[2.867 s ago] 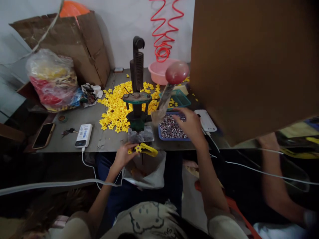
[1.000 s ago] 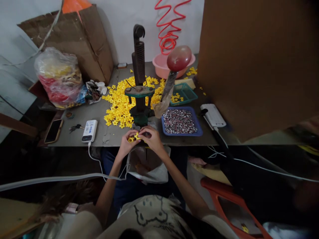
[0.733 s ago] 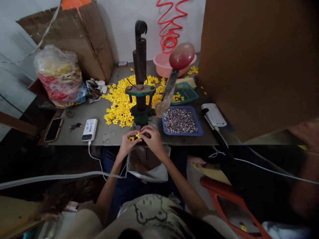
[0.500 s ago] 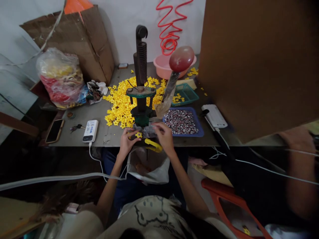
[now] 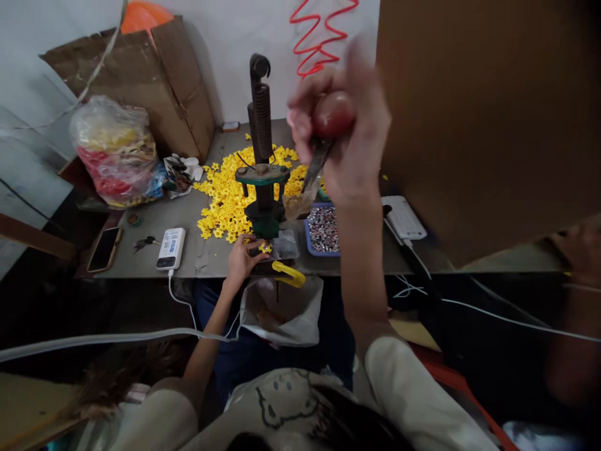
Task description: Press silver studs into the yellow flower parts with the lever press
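Now our left grip pinches one beaded-looking star, our right grip holds the knob; a pile seems left.

The press blocks the left hand ahead.

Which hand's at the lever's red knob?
The right hand, raised at the red knob; the left hand is lower, holding a yellow star-shaped piece by the press.

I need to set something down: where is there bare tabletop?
Mostly bare: the grey tabletop between the white power bank and the left hand. Smaller: before the keys, beside the phone. Crowded: around the press, with yellow pieces and the blue tray alongside.
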`<state>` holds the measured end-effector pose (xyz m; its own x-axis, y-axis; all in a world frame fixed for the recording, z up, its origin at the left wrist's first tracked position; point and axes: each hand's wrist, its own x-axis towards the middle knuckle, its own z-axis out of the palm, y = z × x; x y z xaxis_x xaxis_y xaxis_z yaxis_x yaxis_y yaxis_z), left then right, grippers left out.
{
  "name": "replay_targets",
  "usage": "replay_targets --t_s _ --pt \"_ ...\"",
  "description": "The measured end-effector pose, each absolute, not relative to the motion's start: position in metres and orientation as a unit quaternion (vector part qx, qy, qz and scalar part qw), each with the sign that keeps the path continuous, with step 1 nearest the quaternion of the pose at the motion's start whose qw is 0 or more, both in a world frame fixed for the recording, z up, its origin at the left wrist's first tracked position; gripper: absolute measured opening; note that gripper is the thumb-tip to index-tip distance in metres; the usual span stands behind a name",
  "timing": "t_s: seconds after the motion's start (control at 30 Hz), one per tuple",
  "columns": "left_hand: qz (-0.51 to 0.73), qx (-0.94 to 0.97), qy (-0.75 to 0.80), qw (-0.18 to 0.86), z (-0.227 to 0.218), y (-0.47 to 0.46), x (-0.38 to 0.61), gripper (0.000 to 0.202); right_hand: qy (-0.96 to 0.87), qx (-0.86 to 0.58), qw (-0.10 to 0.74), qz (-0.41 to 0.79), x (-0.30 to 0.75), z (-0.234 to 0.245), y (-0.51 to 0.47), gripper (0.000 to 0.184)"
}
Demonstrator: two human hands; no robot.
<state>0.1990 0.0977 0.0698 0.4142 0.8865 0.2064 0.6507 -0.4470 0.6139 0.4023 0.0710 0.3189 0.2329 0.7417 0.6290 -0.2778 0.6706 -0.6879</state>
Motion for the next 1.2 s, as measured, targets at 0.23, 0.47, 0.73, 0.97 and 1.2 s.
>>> replay_targets --t_s 0.23,0.47,0.73,0.97,1.2 --pt "0.208 0.845 0.380 0.315 0.076 0.122 0.190 0.034 -0.539 -0.180 0.774 0.279 0.396 0.308 0.081 0.027" --pt "0.165 0.878 0.316 0.321 0.084 0.141 0.202 0.027 -0.531 -0.174 0.781 0.277 0.395 0.310 0.080 0.030" --pt "0.154 0.860 0.344 0.342 0.089 0.137 0.208 0.031 -0.517 -0.182 0.788 0.280 0.393 0.312 0.077 0.035" --pt "0.196 0.846 0.385 0.312 0.079 0.142 0.214 0.031 -0.524 -0.172 0.792 0.263 0.394 0.310 0.081 0.030" --pt "0.189 0.846 0.373 0.332 0.083 0.147 0.213 0.036 -0.539 -0.236 0.775 0.231 0.394 0.307 0.080 0.032"
